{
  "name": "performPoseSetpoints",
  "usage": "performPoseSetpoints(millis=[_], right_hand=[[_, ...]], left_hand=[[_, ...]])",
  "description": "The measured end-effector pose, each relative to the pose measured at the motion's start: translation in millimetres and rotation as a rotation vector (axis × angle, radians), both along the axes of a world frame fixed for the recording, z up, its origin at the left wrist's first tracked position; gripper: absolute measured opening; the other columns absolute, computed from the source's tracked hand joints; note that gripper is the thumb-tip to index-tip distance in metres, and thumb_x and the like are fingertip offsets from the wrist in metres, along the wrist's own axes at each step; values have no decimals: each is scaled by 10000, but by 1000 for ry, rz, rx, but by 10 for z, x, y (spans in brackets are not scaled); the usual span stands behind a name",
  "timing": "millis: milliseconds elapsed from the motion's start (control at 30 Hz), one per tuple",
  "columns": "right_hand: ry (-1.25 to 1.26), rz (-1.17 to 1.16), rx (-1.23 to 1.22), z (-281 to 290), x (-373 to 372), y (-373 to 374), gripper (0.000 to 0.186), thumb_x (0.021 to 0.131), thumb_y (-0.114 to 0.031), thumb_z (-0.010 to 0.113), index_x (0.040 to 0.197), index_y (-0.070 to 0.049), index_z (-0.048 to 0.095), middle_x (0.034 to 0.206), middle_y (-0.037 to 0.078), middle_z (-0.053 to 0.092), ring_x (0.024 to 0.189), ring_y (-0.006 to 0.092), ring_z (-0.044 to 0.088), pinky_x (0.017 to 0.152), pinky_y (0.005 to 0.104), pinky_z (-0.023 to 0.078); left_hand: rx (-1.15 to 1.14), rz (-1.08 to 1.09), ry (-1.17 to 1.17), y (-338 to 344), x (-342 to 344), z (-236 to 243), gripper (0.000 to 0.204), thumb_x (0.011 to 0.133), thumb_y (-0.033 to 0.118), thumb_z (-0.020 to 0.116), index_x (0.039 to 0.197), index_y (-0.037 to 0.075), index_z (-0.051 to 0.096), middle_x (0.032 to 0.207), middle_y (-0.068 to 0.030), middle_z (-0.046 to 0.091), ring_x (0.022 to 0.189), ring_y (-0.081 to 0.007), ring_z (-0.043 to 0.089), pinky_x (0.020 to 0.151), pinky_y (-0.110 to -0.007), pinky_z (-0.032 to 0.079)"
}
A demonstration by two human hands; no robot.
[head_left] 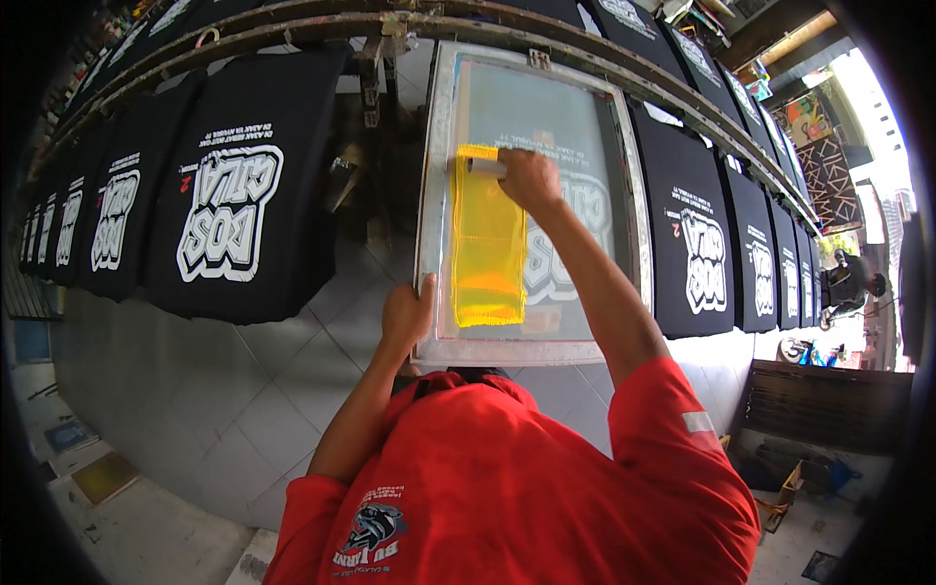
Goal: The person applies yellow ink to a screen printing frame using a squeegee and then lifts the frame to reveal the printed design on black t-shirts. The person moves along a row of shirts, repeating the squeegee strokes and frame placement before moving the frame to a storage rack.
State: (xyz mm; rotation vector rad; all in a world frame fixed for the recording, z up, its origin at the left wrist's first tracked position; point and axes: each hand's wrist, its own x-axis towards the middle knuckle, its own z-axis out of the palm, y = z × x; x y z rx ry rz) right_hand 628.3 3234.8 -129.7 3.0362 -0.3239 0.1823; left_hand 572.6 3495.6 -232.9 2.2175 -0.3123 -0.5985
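In front of me a framed printing screen [632, 210] lies over a black shirt, whose white print shows faintly through the mesh. My right hand [531, 181] is closed around a squeegee [483, 167] near the far part of the screen. A long band of yellow ink [487, 244] runs from the squeegee toward me along the mesh's left half. My left hand [408, 314] grips the frame's left side close to its near corner. Its thumb rests on top, and its other fingers are partly hidden.
Black shirts with white prints hang in rows to the left [244, 185] and right [692, 224]. A long rail [283, 27] crosses behind the screen. Grey floor tiles [253, 390] show below. Another person [848, 283] sits far right. A dark wooden panel [829, 405] stands at the lower right.
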Motion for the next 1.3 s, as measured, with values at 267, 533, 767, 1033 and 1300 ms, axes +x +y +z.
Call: performPoseSetpoints(millis=[267, 533, 767, 1033, 1300], right_hand=[[42, 40, 9, -7, -399, 313, 154, 722, -94, 554, 865, -99, 611, 794, 85, 640, 777, 266, 633, 656, 377, 512], [351, -143, 164, 479, -914, 655, 293, 687, -230, 647, 910, -42, 624, 753, 122, 643, 743, 259, 645, 633, 352, 510], [-398, -565, 1569, 523, -1525, -184, 435, 718, -173, 711, 1059, 59, 573, 898, 114, 637, 817, 196, 631, 699, 300, 506], [-742, -512, 1748, 449, -2795, -1520, 428, 804, -191, 638, 1167, -3, 511, 1044, 86, 600, 888, 210, 619, 790, 333, 504], [-868, -622, 1900, 219, -3261, -1489, 392, 788, -212, 663, 1129, -62, 541, 1040, 77, 621, 922, 227, 613, 822, 361, 492]], left_hand=[[-94, 40, 17, 55, -3, -38, 618, 874, 488, 442, 751, -92, 612, 705, -293, 595, 734, -447, 595, 661, -483, 464], [-74, 46, 44, 23, 5, 184, 609, 872, 483, 455, 746, -92, 611, 717, -310, 588, 758, -449, 595, 669, -481, 459], [-159, 32, 72, -42, 56, -178, 622, 871, 497, 466, 717, -93, 588, 695, -312, 574, 727, -447, 593, 641, -469, 445], [-190, 58, 76, 100, 96, 292, 607, 878, 489, 468, 645, -63, 568, 577, -259, 551, 639, -427, 594, 583, -453, 437], [-231, 42, 0, 431, 151, 586, 548, 881, 462, 460, 708, -46, 570, 601, -240, 559, 639, -429, 576, 578, -446, 428]])
